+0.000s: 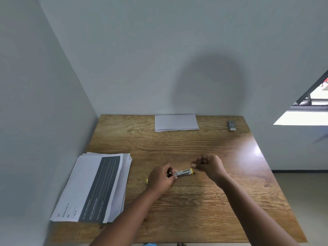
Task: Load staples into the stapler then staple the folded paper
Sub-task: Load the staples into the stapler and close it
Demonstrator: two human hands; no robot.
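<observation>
A small yellow stapler (pixel 183 172) lies opened on the wooden table (pixel 195 206), its metal staple channel showing. My left hand (pixel 162 176) grips its rear end, fingers curled round it. My right hand (pixel 208 165) hovers just right of the stapler's front tip, fingers curled with the tips pinched together; whether they pinch staples is too small to tell. The folded white paper (pixel 176 122) lies flat at the table's far edge, well beyond both hands.
A stack of printed sheets (pixel 94 189) with a dark band covers the table's left side. A small grey box (pixel 231 125) sits at the far right corner. Walls close the left and far sides. A window opening is at the right.
</observation>
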